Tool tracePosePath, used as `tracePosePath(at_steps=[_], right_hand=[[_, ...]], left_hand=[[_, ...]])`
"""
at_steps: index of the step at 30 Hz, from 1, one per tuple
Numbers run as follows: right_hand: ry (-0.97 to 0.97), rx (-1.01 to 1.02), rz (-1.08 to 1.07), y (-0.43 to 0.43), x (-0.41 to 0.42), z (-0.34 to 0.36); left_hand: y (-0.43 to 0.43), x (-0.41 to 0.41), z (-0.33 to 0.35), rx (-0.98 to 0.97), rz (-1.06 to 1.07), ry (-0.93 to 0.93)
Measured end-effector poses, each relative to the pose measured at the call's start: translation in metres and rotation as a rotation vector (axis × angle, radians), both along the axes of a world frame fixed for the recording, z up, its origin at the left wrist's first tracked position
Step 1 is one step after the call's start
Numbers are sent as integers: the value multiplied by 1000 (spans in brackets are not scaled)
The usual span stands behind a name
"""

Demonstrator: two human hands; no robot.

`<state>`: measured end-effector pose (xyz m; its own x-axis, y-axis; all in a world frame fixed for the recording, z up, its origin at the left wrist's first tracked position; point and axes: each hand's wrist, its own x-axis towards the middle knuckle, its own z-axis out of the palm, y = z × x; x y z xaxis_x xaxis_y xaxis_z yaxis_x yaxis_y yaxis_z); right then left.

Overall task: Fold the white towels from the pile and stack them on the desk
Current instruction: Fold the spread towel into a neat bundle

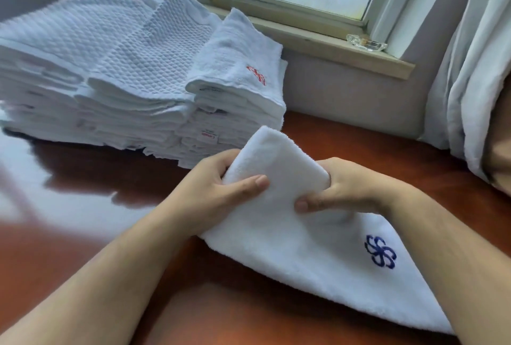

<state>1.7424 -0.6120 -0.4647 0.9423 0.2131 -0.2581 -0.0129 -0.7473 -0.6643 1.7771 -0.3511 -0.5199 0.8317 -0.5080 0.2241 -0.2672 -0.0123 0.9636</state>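
A white towel [290,248] with a blue embroidered logo lies partly on the brown desk [96,220]. Its far end is lifted and bent over. My left hand [215,189] grips the lifted end from the left, thumb on top. My right hand [345,189] grips it from the right, thumb across the front. Behind them stand stacks of folded white towels [124,82]. The nearest stack is topped by a towel with a red logo [243,68].
A window with a wooden sill [318,40] runs along the wall behind the desk. A small glass dish [366,43] sits on the sill. A white curtain [470,82] hangs at the right, reaching down to the desk edge.
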Motion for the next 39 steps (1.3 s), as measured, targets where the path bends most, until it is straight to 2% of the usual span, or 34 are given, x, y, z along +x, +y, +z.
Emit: tracePosePath(at_steps=[2, 5, 8, 11, 14, 15, 16, 18, 19, 21, 24, 28, 35, 39], right_hand=[[72, 35, 47, 9, 6, 4], [153, 190, 127, 30, 14, 11], [134, 297, 187, 59, 20, 21], [-17, 441, 167, 87, 23, 32], [-157, 589, 106, 112, 26, 43], [-195, 631, 78, 120, 27, 47], [-226, 678, 48, 128, 29, 51], [-278, 779, -4, 143, 36, 60], [-308, 829, -28, 152, 40, 66], [-378, 920, -86, 170, 52, 79], [-436, 1002, -158, 194, 77, 100], [-461, 1047, -206, 221, 118, 131], [-506, 1064, -147, 249, 201, 189], [-553, 1042, -103, 259, 253, 203]], left_hand=[[15, 3, 7, 44, 14, -25], [40, 6, 28, 112, -23, -95], [65, 9, 56, 147, 4, -182], [89, 13, 85, 207, 179, -355], [112, 13, 95, 116, 525, -446], [117, 11, 93, 22, 572, -385], [121, 9, 89, -108, 517, -254], [125, 4, 73, -346, 203, 66], [128, 3, 63, -375, 75, 201], [133, 0, 46, -315, -52, 327], [144, 12, 36, -272, -40, 320], [160, 34, 46, -145, 44, 197], [197, 89, 106, -218, 275, 15], [231, 128, 143, -46, 335, -109]])
